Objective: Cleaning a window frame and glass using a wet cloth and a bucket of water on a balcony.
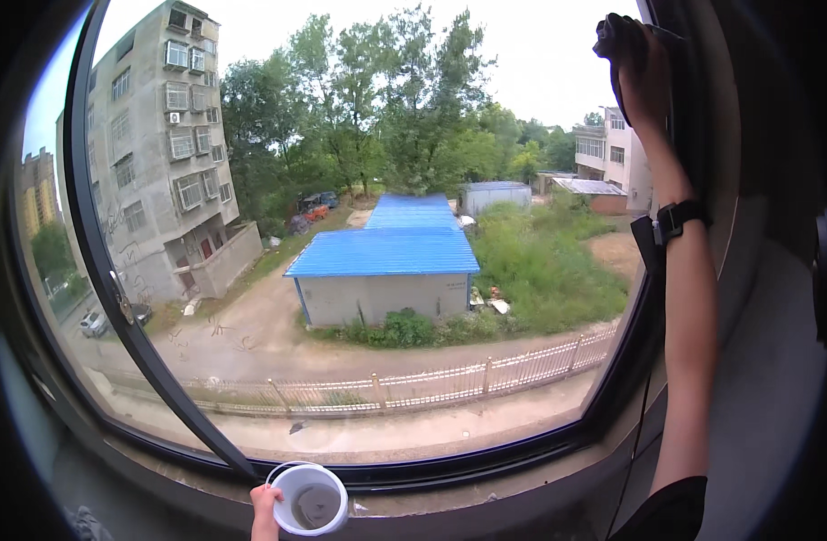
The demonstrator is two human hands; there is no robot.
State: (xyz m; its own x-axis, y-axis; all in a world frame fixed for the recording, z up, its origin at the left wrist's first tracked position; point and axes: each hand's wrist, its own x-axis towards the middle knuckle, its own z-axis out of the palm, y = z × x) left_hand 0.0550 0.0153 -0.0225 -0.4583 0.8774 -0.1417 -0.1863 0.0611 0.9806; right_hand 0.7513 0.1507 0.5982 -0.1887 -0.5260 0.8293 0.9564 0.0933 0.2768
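A small white bucket (342,500) with murky grey water in it is at the bottom, just inside the window. The fingers of my left hand (266,499) are closed on its left rim by the thin wire handle. High at the upper right, my right hand (646,86) reaches up to the right side of the black window frame (513,457). It is closed round a dark, bunched cloth (619,38), whose far side is hidden. A black strapped device (679,219) sits on my right wrist.
A window sill (431,505) runs below the frame. To the left stands a dark upright sash bar (152,338) with a metal latch (120,298). A thin black cable (642,424) hangs beside my right forearm. Crumpled grey cloth (89,523) lies at the lower left.
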